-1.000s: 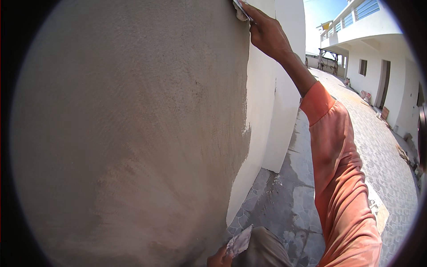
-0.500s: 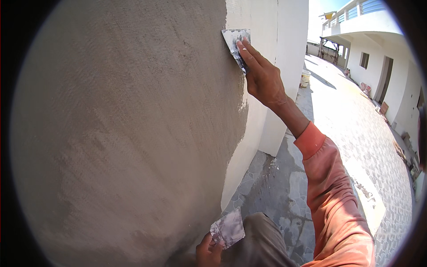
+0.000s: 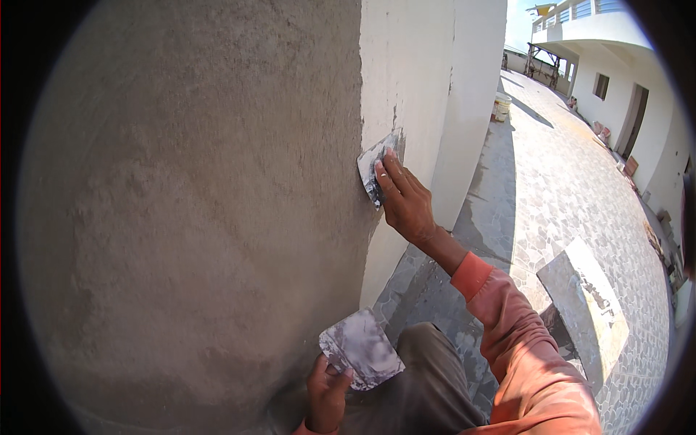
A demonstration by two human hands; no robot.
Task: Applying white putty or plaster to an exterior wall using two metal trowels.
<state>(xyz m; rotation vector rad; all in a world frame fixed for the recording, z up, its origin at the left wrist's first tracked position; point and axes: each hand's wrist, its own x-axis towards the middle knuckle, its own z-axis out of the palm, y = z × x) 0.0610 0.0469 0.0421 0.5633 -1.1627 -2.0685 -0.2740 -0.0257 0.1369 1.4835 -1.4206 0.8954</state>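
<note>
My right hand (image 3: 412,201) is closed on a flat putty scraper (image 3: 370,171) smeared with white and grey. The fingers lie across its face, and its blade rests against the wall where the grey coat (image 3: 217,188) borders the white band (image 3: 406,65). Low in front of me, close to my knee, my left hand (image 3: 328,397) pinches a second square scraper (image 3: 362,349) by its corner. Whitish-grey smears cover that plate, which stays apart from the wall.
A pale board (image 3: 589,304) with residue lies on the stone-patterned paving (image 3: 565,196) at the right. Farther off stand a bucket (image 3: 501,107) beside the wall and a white building (image 3: 616,80). My bent knee (image 3: 428,362) is close to the wall base.
My right hand has moved down along the border with its scraper, leaving a straighter edge above. My left hand and its scraper have risen slightly. More of the board on the paving shows.
</note>
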